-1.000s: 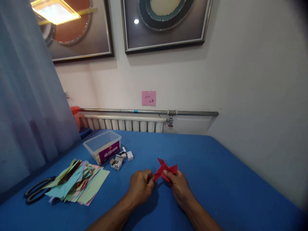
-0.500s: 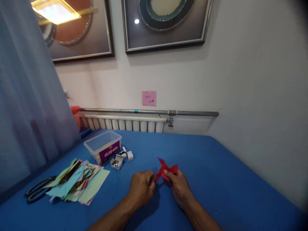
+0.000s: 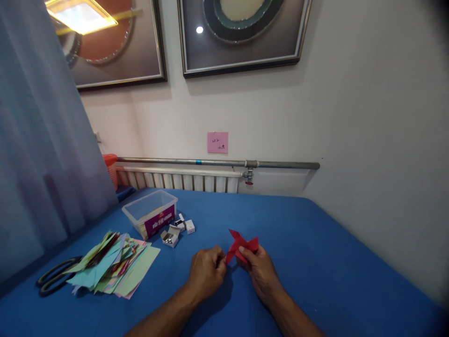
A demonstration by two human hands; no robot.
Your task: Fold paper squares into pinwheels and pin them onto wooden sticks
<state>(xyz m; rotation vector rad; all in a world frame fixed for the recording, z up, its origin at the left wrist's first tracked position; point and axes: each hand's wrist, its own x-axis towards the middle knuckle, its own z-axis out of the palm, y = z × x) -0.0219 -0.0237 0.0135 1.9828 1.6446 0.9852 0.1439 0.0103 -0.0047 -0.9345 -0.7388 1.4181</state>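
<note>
A red folded-paper pinwheel with pointed blades is held above the blue table. My right hand grips it from the right, thumb pressed on its middle and the other fingers behind. At its lower left tip, my left hand is closed in a pinch, the fingertips against that blade. Whether something small is also between the left fingers is hidden. To the left of my hands stands a small open white box with shiny little metal pieces in it.
A stack of coloured paper lies at the left, partly over black-handled scissors. Behind it stands a clear plastic tub with pale sticks inside, and another small white box sits nearby. A radiator runs behind the blue-covered table.
The pinwheel has shifted very slightly up and left and turned a little in my fingers. Both hands keep nearly the same place and grip.
</note>
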